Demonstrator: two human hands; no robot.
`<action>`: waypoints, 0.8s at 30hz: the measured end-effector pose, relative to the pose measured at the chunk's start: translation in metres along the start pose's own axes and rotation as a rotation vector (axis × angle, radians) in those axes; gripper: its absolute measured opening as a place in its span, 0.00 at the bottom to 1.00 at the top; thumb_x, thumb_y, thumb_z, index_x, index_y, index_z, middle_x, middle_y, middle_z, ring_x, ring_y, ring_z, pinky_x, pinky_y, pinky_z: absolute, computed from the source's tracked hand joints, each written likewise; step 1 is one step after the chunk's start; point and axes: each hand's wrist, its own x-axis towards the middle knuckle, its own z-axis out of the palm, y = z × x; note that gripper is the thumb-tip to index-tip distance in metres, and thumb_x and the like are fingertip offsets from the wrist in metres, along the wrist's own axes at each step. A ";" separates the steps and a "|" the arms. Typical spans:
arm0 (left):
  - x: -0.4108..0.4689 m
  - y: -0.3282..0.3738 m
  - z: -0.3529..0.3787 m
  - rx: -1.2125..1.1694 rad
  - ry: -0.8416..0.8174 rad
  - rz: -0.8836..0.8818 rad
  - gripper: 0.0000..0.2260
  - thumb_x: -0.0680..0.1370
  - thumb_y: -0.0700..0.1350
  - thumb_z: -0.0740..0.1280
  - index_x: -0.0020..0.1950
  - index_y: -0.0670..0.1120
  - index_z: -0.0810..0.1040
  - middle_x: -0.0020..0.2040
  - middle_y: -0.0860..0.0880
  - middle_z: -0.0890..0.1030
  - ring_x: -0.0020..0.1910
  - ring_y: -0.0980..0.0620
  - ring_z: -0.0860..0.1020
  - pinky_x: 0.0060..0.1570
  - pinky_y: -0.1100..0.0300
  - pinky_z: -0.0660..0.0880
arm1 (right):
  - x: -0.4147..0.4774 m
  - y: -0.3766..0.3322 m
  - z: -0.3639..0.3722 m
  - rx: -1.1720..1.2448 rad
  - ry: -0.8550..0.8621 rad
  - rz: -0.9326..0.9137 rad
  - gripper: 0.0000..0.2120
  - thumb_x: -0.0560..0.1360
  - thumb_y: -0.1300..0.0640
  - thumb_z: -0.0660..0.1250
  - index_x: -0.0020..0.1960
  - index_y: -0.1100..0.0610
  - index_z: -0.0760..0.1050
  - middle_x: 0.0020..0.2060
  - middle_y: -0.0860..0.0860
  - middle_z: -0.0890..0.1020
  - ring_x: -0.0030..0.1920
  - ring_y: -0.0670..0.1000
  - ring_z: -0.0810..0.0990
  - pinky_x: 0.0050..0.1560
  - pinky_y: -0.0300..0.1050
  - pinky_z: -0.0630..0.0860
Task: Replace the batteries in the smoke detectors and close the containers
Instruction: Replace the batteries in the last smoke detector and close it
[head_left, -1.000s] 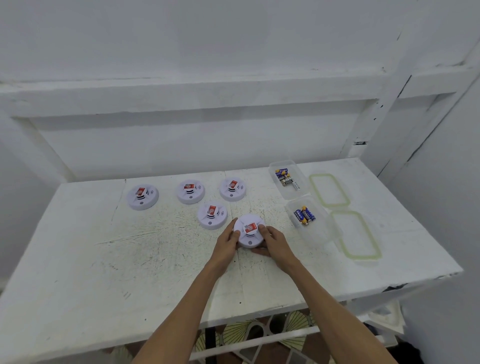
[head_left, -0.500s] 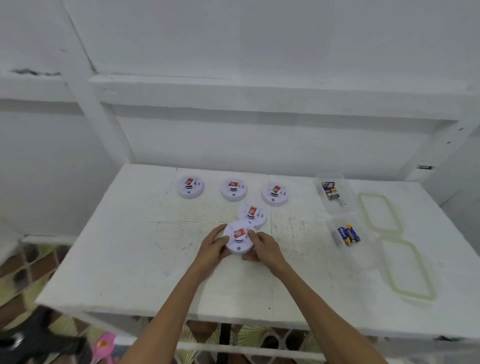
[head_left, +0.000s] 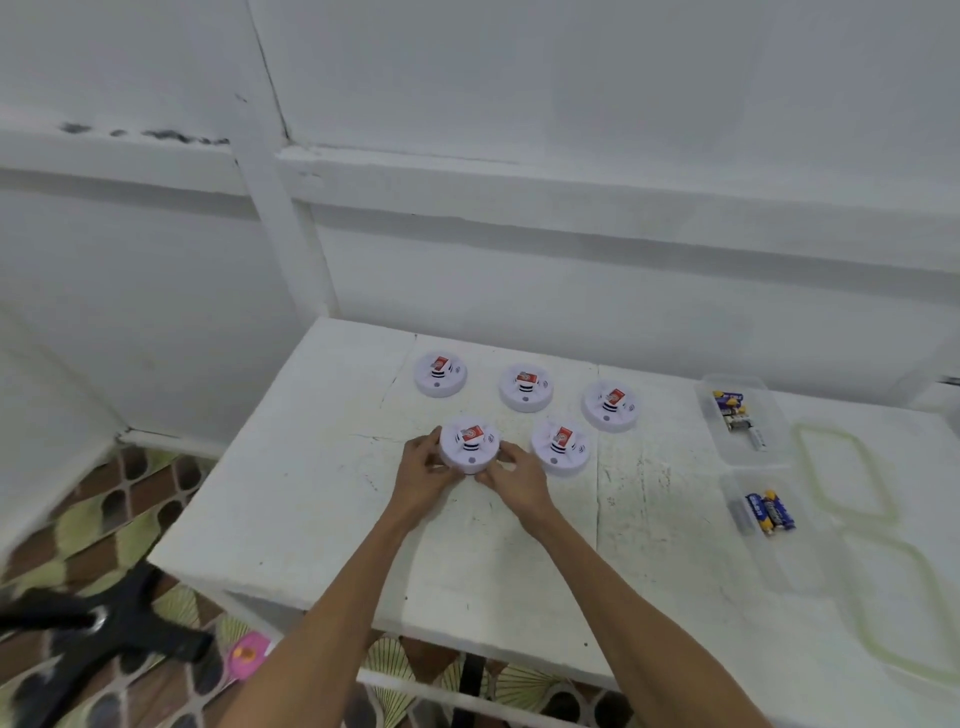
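**Me:** Because both hands are clamped on the smoke detector, I have nothing to reach for. My left hand grips its left rim and my right hand its right rim. It sits on the surface directly between them.

**Partner:** Any long axis to line up with?

**Me:** None. It is a round disc, red label up, and neither hand is nearer. I judge the coming move is a twist or a flip to reach the battery bay, which I cannot see from this side.

**Partner:** What crowds you?

**Me:** A second detector lies just beside my right hand, on its outer side. A row of three detectors sits farther ahead of both hands.

**Partner:** And the supplies?

**Me:** All are well off to the right of my right hand. The far container and the near container both stand open with batteries inside. Their lids lie farther right again. My right hand is nearer to them, and the second detector is what it would have to pass over.
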 end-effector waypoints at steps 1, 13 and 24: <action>0.001 0.000 0.000 0.017 0.015 -0.024 0.23 0.72 0.41 0.77 0.65 0.57 0.79 0.61 0.51 0.79 0.57 0.54 0.79 0.53 0.63 0.75 | -0.001 0.000 -0.001 -0.011 0.001 0.006 0.21 0.75 0.56 0.71 0.67 0.55 0.76 0.60 0.48 0.81 0.49 0.40 0.82 0.47 0.35 0.81; 0.001 0.007 0.025 0.085 0.208 -0.050 0.28 0.76 0.39 0.75 0.74 0.45 0.72 0.68 0.48 0.75 0.62 0.50 0.75 0.58 0.57 0.74 | -0.010 0.010 -0.042 -0.167 0.191 -0.218 0.16 0.76 0.69 0.59 0.57 0.56 0.79 0.52 0.49 0.83 0.45 0.46 0.84 0.45 0.45 0.83; 0.010 0.046 0.087 0.282 -0.266 0.108 0.27 0.77 0.37 0.72 0.75 0.44 0.69 0.70 0.49 0.73 0.67 0.49 0.73 0.62 0.62 0.72 | -0.011 0.023 -0.096 -0.316 0.418 -0.128 0.17 0.73 0.67 0.67 0.60 0.59 0.72 0.56 0.54 0.78 0.51 0.50 0.76 0.49 0.39 0.70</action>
